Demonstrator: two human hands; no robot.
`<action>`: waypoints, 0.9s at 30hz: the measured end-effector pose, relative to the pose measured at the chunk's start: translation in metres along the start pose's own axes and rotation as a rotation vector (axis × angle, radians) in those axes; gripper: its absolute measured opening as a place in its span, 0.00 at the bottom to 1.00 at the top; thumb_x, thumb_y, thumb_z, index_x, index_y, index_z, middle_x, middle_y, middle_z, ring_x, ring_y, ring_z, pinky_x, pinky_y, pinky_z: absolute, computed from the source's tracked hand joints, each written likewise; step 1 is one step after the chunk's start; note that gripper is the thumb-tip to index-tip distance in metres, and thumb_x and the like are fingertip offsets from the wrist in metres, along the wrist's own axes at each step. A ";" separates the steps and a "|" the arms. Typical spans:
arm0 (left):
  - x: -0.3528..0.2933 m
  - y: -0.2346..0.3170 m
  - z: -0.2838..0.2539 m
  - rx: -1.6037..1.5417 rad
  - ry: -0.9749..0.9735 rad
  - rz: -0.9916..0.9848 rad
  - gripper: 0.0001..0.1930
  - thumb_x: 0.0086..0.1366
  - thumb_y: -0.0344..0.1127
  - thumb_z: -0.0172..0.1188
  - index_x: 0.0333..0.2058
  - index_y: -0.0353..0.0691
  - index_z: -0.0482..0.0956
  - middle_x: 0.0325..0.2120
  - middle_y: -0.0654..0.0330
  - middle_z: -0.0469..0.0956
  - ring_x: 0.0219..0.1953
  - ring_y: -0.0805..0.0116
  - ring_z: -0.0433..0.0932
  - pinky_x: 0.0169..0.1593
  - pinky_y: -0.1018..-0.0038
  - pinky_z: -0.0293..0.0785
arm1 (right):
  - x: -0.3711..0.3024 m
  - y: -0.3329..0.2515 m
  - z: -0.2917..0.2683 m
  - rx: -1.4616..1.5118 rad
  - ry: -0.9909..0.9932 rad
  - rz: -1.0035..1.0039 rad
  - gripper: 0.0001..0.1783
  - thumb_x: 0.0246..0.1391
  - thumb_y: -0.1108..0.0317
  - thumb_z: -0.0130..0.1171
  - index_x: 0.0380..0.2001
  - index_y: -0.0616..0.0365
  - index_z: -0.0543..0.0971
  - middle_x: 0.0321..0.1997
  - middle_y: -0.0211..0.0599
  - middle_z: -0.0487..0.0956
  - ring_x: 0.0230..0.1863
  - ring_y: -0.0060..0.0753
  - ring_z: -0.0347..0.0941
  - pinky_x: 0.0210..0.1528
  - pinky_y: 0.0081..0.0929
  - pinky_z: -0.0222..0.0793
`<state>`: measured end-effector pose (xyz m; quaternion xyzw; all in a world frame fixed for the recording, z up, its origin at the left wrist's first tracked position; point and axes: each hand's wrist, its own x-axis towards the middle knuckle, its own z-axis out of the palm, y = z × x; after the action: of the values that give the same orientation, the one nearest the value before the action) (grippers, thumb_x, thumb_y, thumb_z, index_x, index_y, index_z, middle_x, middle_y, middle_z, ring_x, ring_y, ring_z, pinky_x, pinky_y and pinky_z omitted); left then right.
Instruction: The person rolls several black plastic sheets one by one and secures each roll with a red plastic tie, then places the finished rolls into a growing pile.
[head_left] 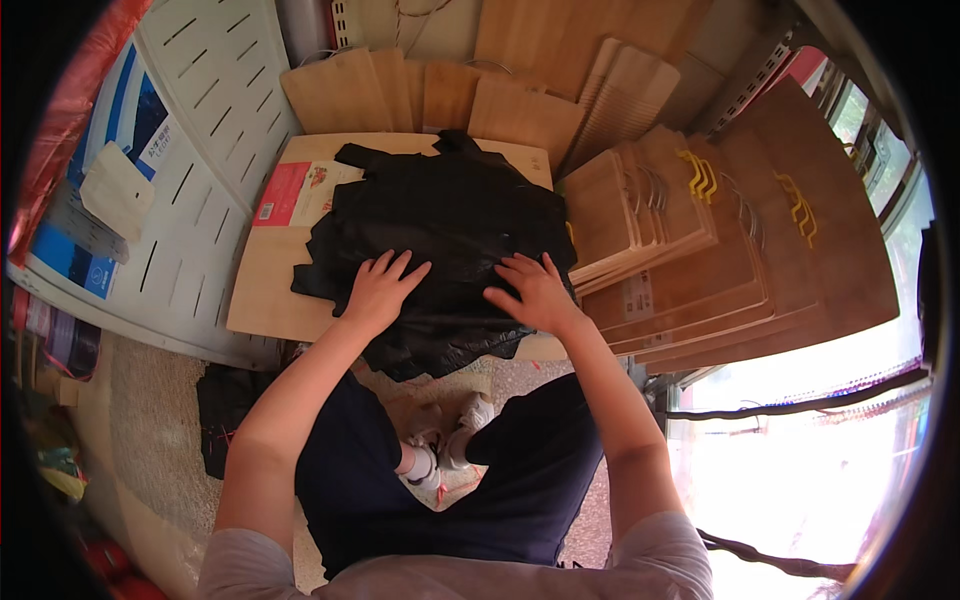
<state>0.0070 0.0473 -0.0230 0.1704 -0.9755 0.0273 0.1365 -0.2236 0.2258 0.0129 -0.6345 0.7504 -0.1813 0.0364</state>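
Note:
A pile of flat black plastic bags (450, 215) lies spread over a pale wooden board (270, 270) in front of me. Its layered edges stick out unevenly on the left, and the near end hangs over the board's front edge. My left hand (382, 292) rests on the near left part of the bags, fingers stretched out. On the near right part lies my right hand (535, 293), fingers spread and palm down. A pink and white label (295, 193) shows on the board beside the bags' left side.
Wooden boards with yellow handles (700, 176) stand stacked at the right. More boards (340, 92) lean along the back, with a ridged washboard (630, 95) among them. A white slotted metal panel (195, 130) borders the left. Beneath sits a dark bundle (225, 410) on the floor.

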 end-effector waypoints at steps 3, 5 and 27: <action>0.007 0.008 0.004 -0.029 0.078 -0.023 0.28 0.54 0.24 0.51 0.55 0.52 0.72 0.52 0.55 0.72 0.53 0.55 0.69 0.51 0.63 0.65 | 0.007 0.014 -0.003 0.017 0.033 0.169 0.28 0.56 0.45 0.53 0.46 0.58 0.78 0.54 0.48 0.73 0.62 0.44 0.63 0.66 0.49 0.48; 0.008 0.008 0.005 -0.017 0.123 -0.012 0.26 0.54 0.25 0.52 0.53 0.50 0.74 0.49 0.56 0.73 0.50 0.57 0.70 0.49 0.64 0.65 | 0.012 0.023 -0.006 0.240 0.230 0.163 0.23 0.54 0.51 0.57 0.41 0.61 0.79 0.44 0.50 0.79 0.51 0.47 0.73 0.57 0.42 0.63; 0.007 0.009 0.000 -0.133 0.303 -0.153 0.18 0.43 0.25 0.66 0.36 0.39 0.77 0.43 0.59 0.72 0.49 0.59 0.69 0.52 0.63 0.65 | 0.045 0.062 0.022 0.390 0.459 0.488 0.21 0.46 0.63 0.66 0.43 0.60 0.75 0.26 0.40 0.78 0.30 0.36 0.77 0.38 0.29 0.71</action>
<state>-0.0024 0.0538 -0.0206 0.2287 -0.9276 -0.0225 0.2946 -0.2848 0.1856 -0.0191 -0.3615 0.8194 -0.4438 0.0295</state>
